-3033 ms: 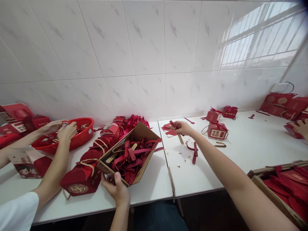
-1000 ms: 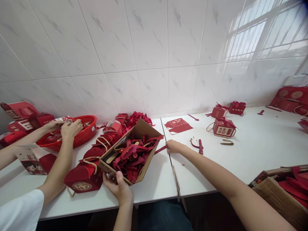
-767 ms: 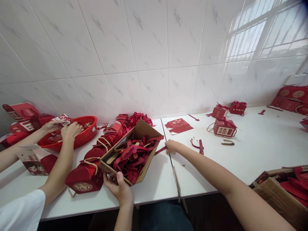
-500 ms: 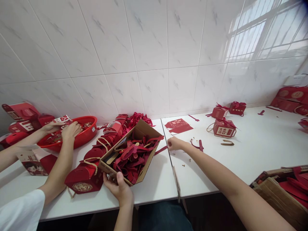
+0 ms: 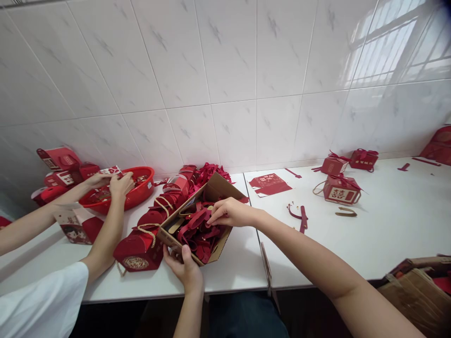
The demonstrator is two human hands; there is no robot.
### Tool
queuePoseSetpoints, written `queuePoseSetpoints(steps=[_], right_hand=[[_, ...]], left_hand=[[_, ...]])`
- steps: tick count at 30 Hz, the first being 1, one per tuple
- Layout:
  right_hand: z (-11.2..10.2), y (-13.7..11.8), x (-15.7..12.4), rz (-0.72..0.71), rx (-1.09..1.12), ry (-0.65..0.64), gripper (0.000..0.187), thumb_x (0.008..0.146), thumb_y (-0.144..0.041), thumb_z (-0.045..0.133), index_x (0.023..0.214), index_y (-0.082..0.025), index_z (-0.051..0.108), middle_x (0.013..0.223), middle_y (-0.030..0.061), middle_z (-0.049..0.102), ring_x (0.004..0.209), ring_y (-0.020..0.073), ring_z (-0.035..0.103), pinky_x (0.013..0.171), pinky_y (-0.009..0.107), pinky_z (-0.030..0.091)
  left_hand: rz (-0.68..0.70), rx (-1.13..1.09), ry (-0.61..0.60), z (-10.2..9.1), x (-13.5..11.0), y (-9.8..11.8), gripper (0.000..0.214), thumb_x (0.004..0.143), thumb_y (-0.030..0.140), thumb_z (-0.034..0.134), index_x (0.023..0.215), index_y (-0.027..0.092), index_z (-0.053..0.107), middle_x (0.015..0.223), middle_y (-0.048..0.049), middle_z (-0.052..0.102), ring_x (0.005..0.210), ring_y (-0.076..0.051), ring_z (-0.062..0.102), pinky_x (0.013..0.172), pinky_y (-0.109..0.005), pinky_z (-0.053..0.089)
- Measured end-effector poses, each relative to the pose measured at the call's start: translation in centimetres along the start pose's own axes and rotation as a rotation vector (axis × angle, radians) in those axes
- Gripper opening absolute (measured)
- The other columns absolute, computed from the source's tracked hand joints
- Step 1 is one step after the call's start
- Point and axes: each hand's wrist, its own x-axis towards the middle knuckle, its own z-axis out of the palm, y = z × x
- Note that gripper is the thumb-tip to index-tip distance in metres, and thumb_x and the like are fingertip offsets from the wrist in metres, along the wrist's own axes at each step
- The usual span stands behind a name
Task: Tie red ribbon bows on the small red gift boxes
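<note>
My left hand (image 5: 186, 270) grips the lower near side of a cardboard box (image 5: 221, 244), thumb on the rim and fingers beneath, holding it tilted over the table. Dark red straps (image 5: 197, 225) with small gold studs fill the box in a tangle. Over the box's right side is my right hand (image 5: 229, 212), its fingers pinched together just at the straps. Whether something small sits between those fingertips is hidden. Left of the box stands a row of red gift boxes with rope handles, the nearest gift box (image 5: 137, 251) bearing a round gold emblem.
A co-worker's hands (image 5: 120, 180) hold a small packet at a red basin (image 5: 148, 185). A flat red card (image 5: 270, 184), loose straps (image 5: 303, 218) and a tied gift box (image 5: 341, 190) lie to the right. A brown carton (image 5: 416, 295) stands at the lower right.
My right hand has moved left from the table into the cardboard box. The small gold bits and strap near its earlier spot no longer show. The view has swung left.
</note>
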Motion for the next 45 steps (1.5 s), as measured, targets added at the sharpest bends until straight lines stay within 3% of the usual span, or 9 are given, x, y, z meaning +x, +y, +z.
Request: queuePoseSetpoints(steps=[5,9,14,21,27,32,39,42,45], right_hand=[[-2.2,0.3,-2.5,0.119,0.133,0.104,0.021,0.085,-0.026,0.055,0.097,-0.018,0.071,0.098,0.0083,0.067,0.085,0.0146,0.062,0.074,0.027,0.049],[-4.8,0.9,-6.2,0.296,0.436,0.375,0.025,0.084,-0.035,0.054,0.097,-0.018,0.068,0.085,0.0056,0.065,0.074,0.0133,0.059,0.065,0.027,0.048],[-3.2,5.6,-9.1,0.645,0.058,0.676,0.04,0.09,-0.03,0.029,0.107,-0.014,0.061,0.085,0.0101,0.06,0.075,0.0171,0.056,0.069,0.034,0.048],[2.0,9.9,-8.7,0.715,-0.159,0.273,0.026,0.071,-0.029,0.072,0.095,-0.02,0.066,0.1,0.009,0.063,0.1,0.0263,0.054,0.087,0.042,0.042],[2.6,10.6,-8.4,0.749,-0.261,0.028,0.024,0.09,-0.035,0.051,0.104,-0.017,0.059,0.106,0.0055,0.06,0.09,0.0161,0.059,0.08,0.036,0.05],[0.8,9.7,-9.3,0.797,-0.322,0.114,0.011,0.085,-0.026,0.058,0.083,-0.017,0.063,0.092,0.0034,0.064,0.084,0.0164,0.058,0.081,0.035,0.046],[-5.8,5.8,-9.3,0.844,-0.454,0.574,0.015,0.083,-0.026,0.053,0.083,-0.017,0.065,0.098,0.0091,0.06,0.095,0.0224,0.053,0.082,0.035,0.04],[-6.5,2.5,-6.9,0.701,-0.379,0.722,0.018,0.083,-0.033,0.053,0.085,-0.019,0.065,0.092,0.0062,0.061,0.081,0.0175,0.055,0.073,0.03,0.042],[-5.0,-0.4,-3.3,0.477,-0.282,0.666,0.011,0.078,-0.031,0.061,0.077,-0.021,0.066,0.08,0.0024,0.062,0.071,0.0143,0.054,0.067,0.027,0.042]], left_hand=[[-0.001,-0.023,0.003,0.1,-0.1,0.3,0.067,0.076,0.041,0.059,0.136,0.024,0.034,0.114,-0.008,0.047,0.105,-0.018,0.05,0.099,-0.038,0.035],[0.015,-0.008,-0.013,0.1,-0.1,0.1,0.067,0.077,0.04,0.059,0.137,0.024,0.033,0.116,-0.0084,0.048,0.108,-0.019,0.049,0.101,-0.039,0.034],[0.06,0.005,-0.033,0.0,0.0,-0.3,0.064,0.079,0.039,0.056,0.137,0.025,0.032,0.116,-0.007,0.048,0.11,-0.019,0.048,0.102,-0.039,0.033],[0.028,-0.024,-0.019,0.1,0.2,-0.2,0.064,0.078,0.039,0.058,0.136,0.024,0.035,0.114,-0.0073,0.049,0.108,-0.019,0.049,0.101,-0.04,0.034],[0.044,0.006,-0.035,0.2,0.0,0.2,0.064,0.079,0.04,0.056,0.137,0.025,0.033,0.121,-0.0076,0.047,0.112,-0.019,0.047,0.102,-0.039,0.034],[0.024,0.035,-0.03,0.2,0.0,0.3,0.065,0.079,0.041,0.056,0.138,0.025,0.032,0.118,-0.0075,0.048,0.11,-0.019,0.048,0.101,-0.04,0.034],[0.022,0.048,-0.044,-0.2,0.1,-0.2,0.066,0.078,0.04,0.056,0.138,0.025,0.03,0.117,-0.0078,0.047,0.106,-0.019,0.05,0.098,-0.038,0.037],[-0.022,0.056,-0.051,-0.2,0.0,0.0,0.067,0.078,0.041,0.056,0.137,0.025,0.03,0.115,-0.0079,0.047,0.102,-0.019,0.052,0.096,-0.038,0.039],[-0.051,0.047,-0.044,-0.2,-0.2,0.4,0.067,0.077,0.043,0.057,0.136,0.025,0.032,0.116,-0.0083,0.047,0.101,-0.019,0.052,0.095,-0.038,0.039]])
